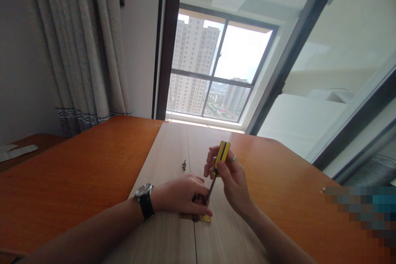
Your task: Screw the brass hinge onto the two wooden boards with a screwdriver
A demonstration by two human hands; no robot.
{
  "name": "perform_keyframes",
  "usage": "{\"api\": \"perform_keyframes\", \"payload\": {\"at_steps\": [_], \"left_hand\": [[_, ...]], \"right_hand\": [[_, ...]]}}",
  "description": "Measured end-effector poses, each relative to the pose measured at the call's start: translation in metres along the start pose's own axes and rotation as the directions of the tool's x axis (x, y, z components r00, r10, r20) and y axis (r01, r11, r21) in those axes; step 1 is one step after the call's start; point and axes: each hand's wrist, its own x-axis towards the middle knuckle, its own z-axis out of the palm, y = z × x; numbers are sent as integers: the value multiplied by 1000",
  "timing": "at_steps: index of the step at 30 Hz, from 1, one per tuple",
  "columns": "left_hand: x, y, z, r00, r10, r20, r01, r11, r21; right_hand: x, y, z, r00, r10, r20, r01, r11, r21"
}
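Observation:
My right hand [233, 177] holds a screwdriver [222, 154] by its yellow and black handle, with the metal shaft slanting down and left. Near the shaft's lower end, the fingers of my left hand [184, 194] are bent together over a brass-coloured hinge [204, 218]; what they pinch, if anything, is too small to make out. The hinge lies across the seam between two pale wood-grain boards [167, 152]. Beyond my left hand, a few small screws [184, 165] lie on the left board. The screwdriver's tip is hidden by my left fingers.
An orange-brown wooden table [102, 161] carries the boards. A grey curtain [80, 41] hangs at the left, and a window [216, 66] stands past the far edge. White strips [18, 152] lie at the far left. A blurred patch covers the right edge.

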Motion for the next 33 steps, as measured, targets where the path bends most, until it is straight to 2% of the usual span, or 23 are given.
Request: {"api": "perform_keyframes", "payload": {"at_steps": [3, 9, 20, 27, 33], "left_hand": [[0, 0, 0, 1000, -14, -1, 14, 1000, 10], [-1, -2, 1, 1000, -19, -3, 19, 1000, -19], [0, 3, -3, 1000, -10, 20, 10, 1000, 2], [0, 0, -1, 1000, -19, 18, 20, 1000, -12], [-1, 1, -1, 999, -22, 24, 21, 999, 27]], "right_hand": [[2, 3, -4, 999, -1, -46, -4, 994, -111], [6, -2, 0, 993, -11, -114, 12, 1000, 6], [3, -7, -2, 996, -51, -72, 53, 998, 32], [4, -1, -2, 989, -77, -129, 59, 989, -138], [2, -2, -3, 998, -38, -49, 38, 999, 0]]}}
